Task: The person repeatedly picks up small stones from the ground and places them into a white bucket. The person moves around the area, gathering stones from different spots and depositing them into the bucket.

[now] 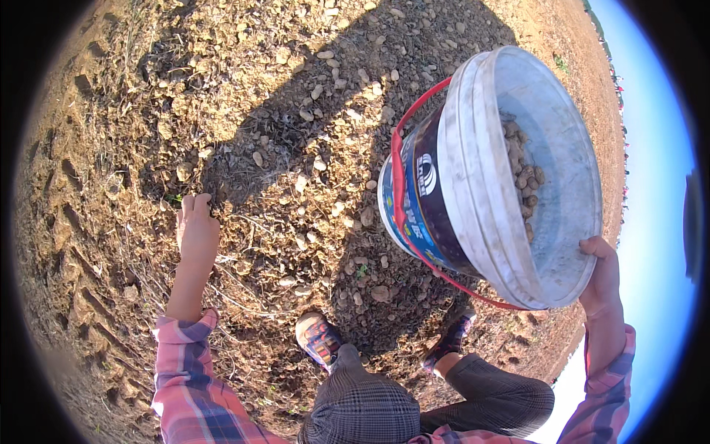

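A white plastic bucket (488, 166) with a dark printed label and a red handle (397, 166) is tipped so that its mouth faces right. Inside it lie a number of unshelled peanuts (524, 177). My right hand (602, 277) grips the bucket's rim at the lower right. On the left, my left hand (198, 227) reaches down to the soil, its fingers bent at the ground beside a small green plant (174, 197). Whether its fingertips hold anything is hidden. Many peanuts (317, 92) lie scattered over the ground between the hand and the bucket.
Dry, clumpy soil (266, 222) with dead stalks and leaves spreads all round. My patterned shoes (320, 339) stand close below the bucket. Shadows fall across the ground. Tyre-like marks (83, 299) run along the left. Small distant shapes line the field's horizon at the right.
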{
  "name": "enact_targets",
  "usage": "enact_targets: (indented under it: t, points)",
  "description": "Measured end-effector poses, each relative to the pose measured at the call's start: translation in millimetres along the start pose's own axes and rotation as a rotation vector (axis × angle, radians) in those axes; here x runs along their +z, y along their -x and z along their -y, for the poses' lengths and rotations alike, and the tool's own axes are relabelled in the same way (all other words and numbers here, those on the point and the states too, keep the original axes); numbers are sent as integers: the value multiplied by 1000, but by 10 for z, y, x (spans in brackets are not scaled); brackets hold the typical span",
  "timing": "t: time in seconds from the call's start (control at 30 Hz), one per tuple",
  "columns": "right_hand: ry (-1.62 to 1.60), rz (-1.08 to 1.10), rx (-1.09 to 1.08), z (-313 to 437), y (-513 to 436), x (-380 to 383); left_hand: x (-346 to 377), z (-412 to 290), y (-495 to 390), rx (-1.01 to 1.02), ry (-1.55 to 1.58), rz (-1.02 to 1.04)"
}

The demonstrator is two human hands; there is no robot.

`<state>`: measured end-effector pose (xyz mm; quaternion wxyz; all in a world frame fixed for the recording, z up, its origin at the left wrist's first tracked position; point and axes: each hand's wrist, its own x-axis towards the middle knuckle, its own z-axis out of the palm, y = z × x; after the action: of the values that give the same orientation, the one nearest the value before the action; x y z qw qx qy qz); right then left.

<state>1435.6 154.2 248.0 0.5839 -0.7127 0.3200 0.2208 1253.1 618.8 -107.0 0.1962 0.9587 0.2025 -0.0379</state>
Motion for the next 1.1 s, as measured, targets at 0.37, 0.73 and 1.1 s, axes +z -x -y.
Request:
enact_targets:
  t: [0.37,0.73,1.1]
  points:
    - [-402,272,-319,1035,-2547,1182,-267,90,94,-523,808,-57]
    - [119,610,-126,-767,-2299,1996,-281,173,273,-788,1444,-122]
    - [517,548,-547,-1984,-1822,2918,-297,119,427,-548,684,55]
